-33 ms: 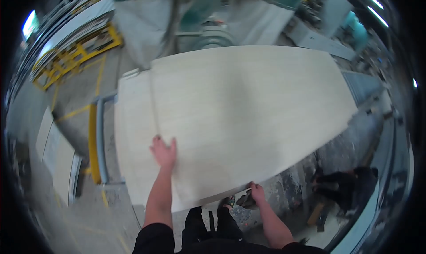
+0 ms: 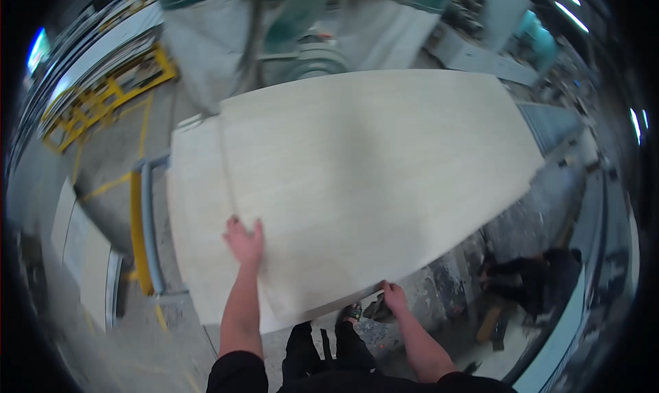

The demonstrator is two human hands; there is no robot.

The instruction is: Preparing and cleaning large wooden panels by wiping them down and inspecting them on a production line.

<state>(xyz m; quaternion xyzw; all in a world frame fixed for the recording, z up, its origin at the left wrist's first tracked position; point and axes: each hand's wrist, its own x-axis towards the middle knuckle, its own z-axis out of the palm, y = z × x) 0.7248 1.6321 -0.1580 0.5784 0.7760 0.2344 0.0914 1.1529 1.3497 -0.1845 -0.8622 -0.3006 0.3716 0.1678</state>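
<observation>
A large pale wooden panel [image 2: 384, 159] lies across the view, on top of another pale panel [image 2: 195, 201] that sticks out to its left. My left hand [image 2: 244, 242] rests on the wood by the upper panel's left edge, its fingers spread. At the near edge, my right hand [image 2: 394, 299] has its fingers closed on the upper panel's rim. A dark grey piece of something [image 2: 379, 310], perhaps cloth, shows just beneath that hand; I cannot tell whether it is held.
Beyond the panels stands a green machine [image 2: 316, 60] with pale bags. A yellow rack [image 2: 110, 94] is at far left; a yellow and grey rail [image 2: 147, 228] stands beside the stack. More panels [image 2: 89, 262] lie left. At right a person in dark clothes [image 2: 535, 280] is low down.
The whole view has shifted slightly, so most things appear a little farther left. Both hands keep practically the same places on the panel.
</observation>
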